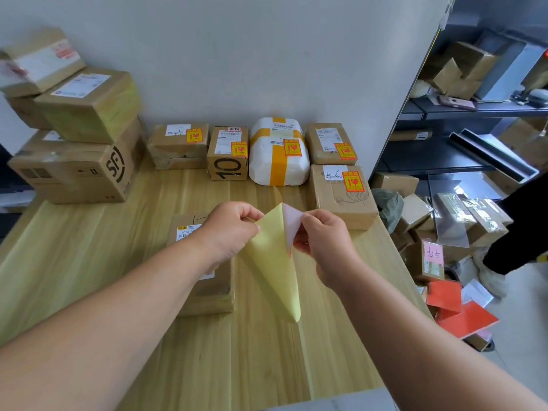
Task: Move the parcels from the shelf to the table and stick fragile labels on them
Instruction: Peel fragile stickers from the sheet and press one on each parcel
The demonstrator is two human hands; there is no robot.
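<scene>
Wooden table [89, 262] carries unlabelled parcel [213, 292] just beneath the fingers; left hand [228, 229] pinches yellow backing sheet [275, 262], right hand [323, 241] pinches half-peeled label [292, 225]; risk: uneven pull folds label onto itself or fingertips.

Left hand [229, 229], right hand [324, 244] bare — forearms [118, 307] bare too, up to frame edge.

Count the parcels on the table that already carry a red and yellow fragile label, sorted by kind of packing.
Brown cardboard boxes: 4
White wrapped parcel with orange tape: 1
Total: 5
</scene>
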